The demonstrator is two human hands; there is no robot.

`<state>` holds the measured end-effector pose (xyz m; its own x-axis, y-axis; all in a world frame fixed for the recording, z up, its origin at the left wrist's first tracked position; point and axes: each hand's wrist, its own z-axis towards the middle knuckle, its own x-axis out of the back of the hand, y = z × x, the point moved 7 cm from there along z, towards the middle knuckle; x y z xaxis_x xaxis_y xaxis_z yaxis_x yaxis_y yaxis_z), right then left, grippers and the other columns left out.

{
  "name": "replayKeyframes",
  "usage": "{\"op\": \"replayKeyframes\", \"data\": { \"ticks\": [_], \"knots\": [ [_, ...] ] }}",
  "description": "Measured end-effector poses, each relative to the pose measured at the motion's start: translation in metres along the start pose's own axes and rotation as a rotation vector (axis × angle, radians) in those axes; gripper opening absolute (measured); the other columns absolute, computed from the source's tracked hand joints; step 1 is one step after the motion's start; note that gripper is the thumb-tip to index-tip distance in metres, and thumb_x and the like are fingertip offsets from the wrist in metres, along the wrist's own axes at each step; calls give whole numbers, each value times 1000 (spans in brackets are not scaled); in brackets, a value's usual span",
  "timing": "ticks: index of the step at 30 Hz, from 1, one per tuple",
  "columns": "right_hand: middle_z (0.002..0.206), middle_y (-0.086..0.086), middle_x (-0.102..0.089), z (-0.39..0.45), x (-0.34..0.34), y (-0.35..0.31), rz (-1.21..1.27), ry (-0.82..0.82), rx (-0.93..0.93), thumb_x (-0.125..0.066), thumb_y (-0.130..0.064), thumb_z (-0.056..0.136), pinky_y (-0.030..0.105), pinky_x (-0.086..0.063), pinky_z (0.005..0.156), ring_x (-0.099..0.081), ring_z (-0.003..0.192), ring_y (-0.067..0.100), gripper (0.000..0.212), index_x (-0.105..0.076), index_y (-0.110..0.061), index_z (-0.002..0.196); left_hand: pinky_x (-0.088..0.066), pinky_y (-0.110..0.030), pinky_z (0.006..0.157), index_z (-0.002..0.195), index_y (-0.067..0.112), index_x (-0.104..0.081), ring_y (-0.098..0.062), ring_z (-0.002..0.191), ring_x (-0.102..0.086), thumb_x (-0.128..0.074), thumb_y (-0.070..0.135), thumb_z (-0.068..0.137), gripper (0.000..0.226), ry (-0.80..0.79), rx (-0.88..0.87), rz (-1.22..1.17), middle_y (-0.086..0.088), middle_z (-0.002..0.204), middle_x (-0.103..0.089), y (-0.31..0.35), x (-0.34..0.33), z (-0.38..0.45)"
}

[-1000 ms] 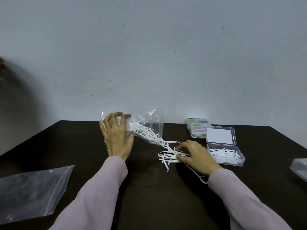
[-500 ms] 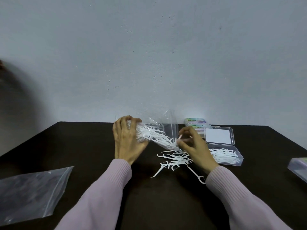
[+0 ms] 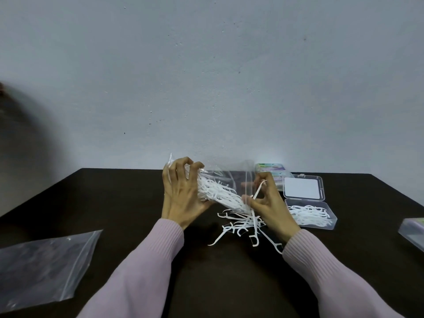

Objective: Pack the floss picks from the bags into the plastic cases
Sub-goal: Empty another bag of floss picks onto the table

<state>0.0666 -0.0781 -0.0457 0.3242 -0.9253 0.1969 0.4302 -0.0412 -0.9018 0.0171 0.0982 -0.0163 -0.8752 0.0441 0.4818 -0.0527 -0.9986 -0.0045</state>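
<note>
My left hand grips the closed end of a clear plastic bag of white floss picks, tilted with its mouth down to the right. My right hand is at the bag's mouth, and its fingers pinch one floss pick and touch the bag's edge. A loose heap of floss picks lies on the table under the mouth. An open clear plastic case to the right holds several picks, its lid folded back.
Closed labelled cases are stacked behind the open one. An empty clear bag lies at the front left of the dark table. Another clear case pokes in at the right edge. A grey wall rises behind.
My left hand carried the bag to the right over the heap. My right hand lifted off the heap to the bag's mouth, now pinching one pick. More picks lie spilled on the table.
</note>
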Motion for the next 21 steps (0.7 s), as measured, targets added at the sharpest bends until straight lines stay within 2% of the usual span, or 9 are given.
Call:
{"op": "replayKeyframes", "data": {
  "ticks": [3, 5, 6, 9, 11, 13, 16, 19, 21],
  "knots": [
    [114, -21, -55, 1, 8, -1, -40, 82, 33, -56, 0, 88, 25, -54, 67, -68, 71, 13, 40, -30, -23, 107, -38, -56, 100, 116, 19, -37, -28, 114, -32, -89, 24, 41, 91, -25, -49, 51, -10, 117, -32, 2, -7, 0],
    [106, -39, -44, 2, 12, -3, -110, 121, 66, -58, -3, 88, 27, -53, 76, -66, 67, 17, 43, -27, -20, 113, -37, -55, 102, 119, 19, -38, -29, 116, -32, -84, 3, 37, 96, -38, -56, 82, -11, 119, -32, 1, -10, -1],
    [106, -38, -44, 2, 12, -4, -143, 127, 90, -57, -4, 89, 27, -52, 76, -66, 67, 16, 42, -26, -23, 111, -36, -56, 103, 120, 19, -38, -29, 117, -31, -81, -2, 37, 96, -37, -59, 84, -11, 121, -32, 1, -10, -2],
    [107, -16, -53, 2, 9, -6, -247, 108, 151, -51, -7, 93, 24, -51, 71, -65, 76, 8, 27, -37, -27, 105, -29, -57, 105, 125, 19, -39, -30, 120, -29, -74, -9, 39, 97, -24, -59, 111, -12, 124, -31, 4, -9, -2],
    [110, 1, -60, 2, 3, -3, -268, 59, 126, -50, -10, 94, 21, -53, 71, -63, 84, 16, 24, -49, -27, 110, -27, -58, 106, 126, 19, -40, -30, 121, -29, -71, -13, 40, 97, -9, -50, 121, -12, 125, -31, 5, -7, -1],
    [108, 11, -63, 1, -4, 1, -244, -17, 68, -54, -18, 92, 16, -52, 68, -62, 82, 19, 26, -50, -32, 112, -29, -58, 106, 126, 19, -40, -31, 121, -29, -71, -14, 40, 97, 1, -52, 125, -12, 125, -31, 7, -5, 1],
    [119, -2, -57, 0, -9, 7, -278, -92, 1, -61, -33, 82, 12, -47, 80, -58, 101, 11, 28, -50, -36, 108, -33, -58, 104, 123, 19, -41, -29, 118, -31, -73, -15, 39, 97, 10, -57, 129, -12, 122, -33, 8, -3, 1],
    [123, -9, -52, 2, -10, 13, -392, -137, -6, -70, -33, 77, 1, -40, 78, -53, 102, 1, 31, -62, -20, 104, -34, -56, 103, 122, 18, -41, -29, 117, -31, -78, -12, 37, 98, 6, -63, 124, -11, 121, -34, 9, -4, 1],
    [124, -10, -50, 2, -13, 15, -461, -187, -5, -74, -32, 75, 2, -39, 78, -51, 105, 2, 27, -66, -16, 95, -35, -57, 103, 123, 18, -41, -29, 117, -31, -81, -8, 37, 98, 4, -76, 122, -11, 121, -34, 9, -4, 2]
  ]
}}
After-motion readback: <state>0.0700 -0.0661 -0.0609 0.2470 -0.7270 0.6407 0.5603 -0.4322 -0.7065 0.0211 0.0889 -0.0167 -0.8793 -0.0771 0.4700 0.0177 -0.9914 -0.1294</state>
